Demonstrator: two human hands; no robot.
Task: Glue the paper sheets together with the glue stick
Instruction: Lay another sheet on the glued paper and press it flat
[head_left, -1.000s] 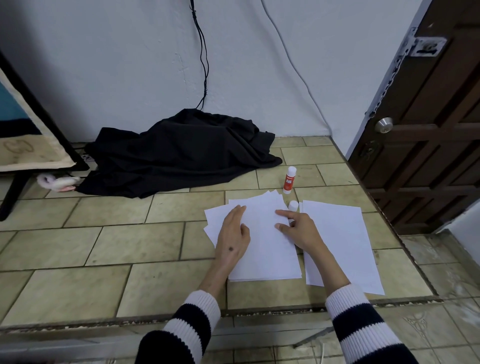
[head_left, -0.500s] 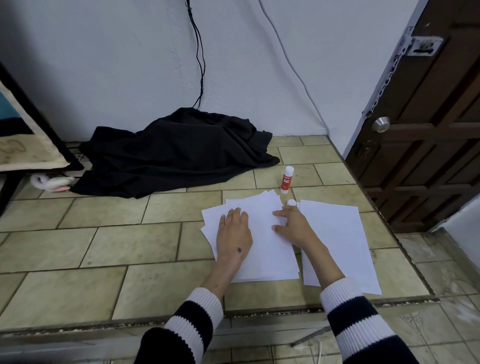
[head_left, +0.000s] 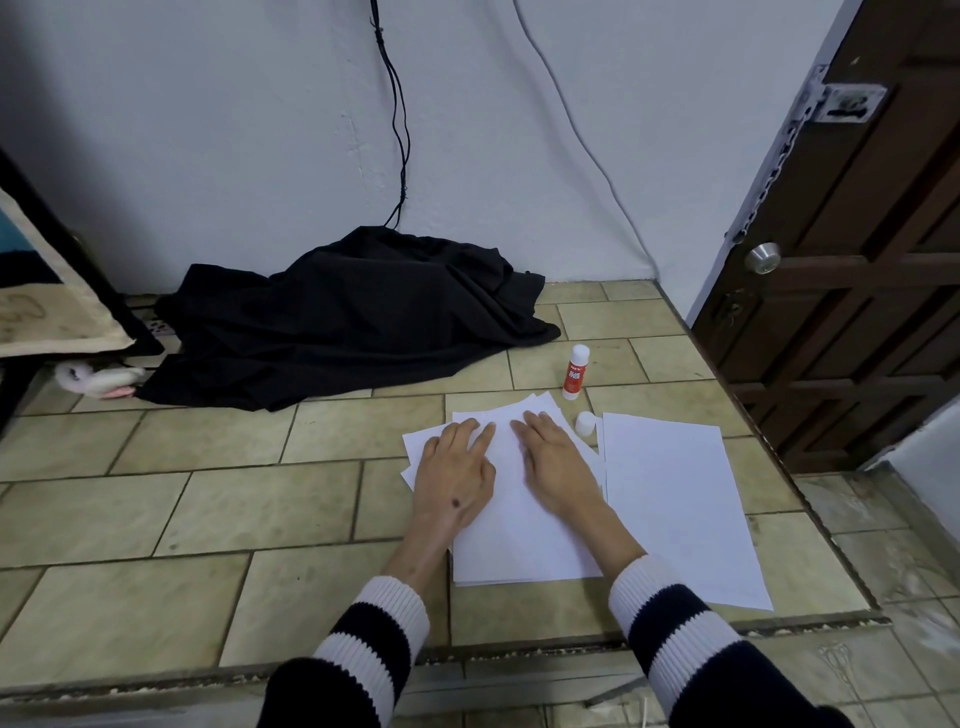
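Both hands lie flat on a fanned stack of white paper sheets (head_left: 524, 525) on the tiled counter (head_left: 208, 519). The left hand (head_left: 454, 475) and right hand (head_left: 558, 465) press palm-down side by side, fingers straight and grasping nothing. A separate white sheet (head_left: 675, 509) lies just beside the stack, to its right. The glue stick (head_left: 575, 372) stands upright beyond the papers, apart from both hands — red label with white lettering too small to read. Its white cap (head_left: 585, 423) sits off, between the stack and the single sheet. A black cloth (head_left: 353, 317) is heaped against the wall, and a brown door (head_left: 857, 260) stands at right.
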